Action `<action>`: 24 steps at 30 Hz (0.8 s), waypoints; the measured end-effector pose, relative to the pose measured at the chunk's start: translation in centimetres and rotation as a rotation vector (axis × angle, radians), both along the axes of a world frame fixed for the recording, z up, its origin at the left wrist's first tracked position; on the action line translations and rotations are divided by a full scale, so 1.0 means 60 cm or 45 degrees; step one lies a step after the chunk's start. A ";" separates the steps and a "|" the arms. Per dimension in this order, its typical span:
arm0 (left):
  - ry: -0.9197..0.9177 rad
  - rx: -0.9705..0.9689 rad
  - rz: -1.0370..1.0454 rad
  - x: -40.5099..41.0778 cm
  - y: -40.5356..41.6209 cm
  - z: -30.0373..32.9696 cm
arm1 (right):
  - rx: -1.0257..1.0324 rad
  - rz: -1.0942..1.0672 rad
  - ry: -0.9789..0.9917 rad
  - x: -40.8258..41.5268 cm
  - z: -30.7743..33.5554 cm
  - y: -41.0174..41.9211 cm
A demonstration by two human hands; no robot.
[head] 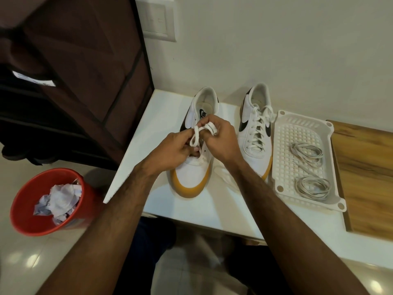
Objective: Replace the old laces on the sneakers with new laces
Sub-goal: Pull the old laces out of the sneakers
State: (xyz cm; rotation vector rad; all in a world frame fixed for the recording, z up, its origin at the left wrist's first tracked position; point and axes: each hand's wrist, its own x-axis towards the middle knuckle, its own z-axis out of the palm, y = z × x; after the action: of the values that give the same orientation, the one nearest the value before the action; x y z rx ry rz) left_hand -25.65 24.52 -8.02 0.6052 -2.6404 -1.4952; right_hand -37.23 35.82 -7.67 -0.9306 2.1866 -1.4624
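Note:
Two white sneakers with black swooshes and tan soles stand on a white table (168,107). The left sneaker (192,175) has most of its lace pulled out. The right sneaker (254,133) is still fully laced. Above the left sneaker, my left hand (176,150) and my right hand (221,139) both pinch a white old lace (196,135), which is wound in loops between them and still runs down into the shoe. More of that lace (225,175) lies on the table between the shoes. Two coiled grey-white new laces (306,154) (312,186) lie in a white plastic basket (282,124).
The basket sits right of the shoes, beside a wooden board (365,167). A red bin (27,201) with crumpled paper stands on the floor at left. A dark brown fabric cabinet (74,71) rises behind it. The wall is just behind the shoes.

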 end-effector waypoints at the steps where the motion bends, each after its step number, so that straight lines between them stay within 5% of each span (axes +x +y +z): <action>1: 0.003 -0.051 0.013 -0.001 0.002 -0.003 | 0.000 0.004 -0.015 -0.001 0.001 0.002; 5: -0.001 -0.147 0.043 -0.002 0.006 -0.014 | 0.121 0.092 0.007 -0.012 0.012 0.026; 10: 0.021 -0.166 0.057 -0.005 0.005 -0.018 | 0.642 0.422 0.088 -0.017 0.032 0.098; 24: 0.029 -0.200 0.075 -0.008 0.005 -0.024 | 0.491 0.212 0.312 0.015 -0.005 0.101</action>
State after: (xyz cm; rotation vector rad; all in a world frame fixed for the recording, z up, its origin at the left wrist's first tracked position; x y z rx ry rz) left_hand -26.15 24.79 -9.44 0.6418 -2.6646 -1.2574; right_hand -36.34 41.85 -8.00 -1.1624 2.3767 -0.8455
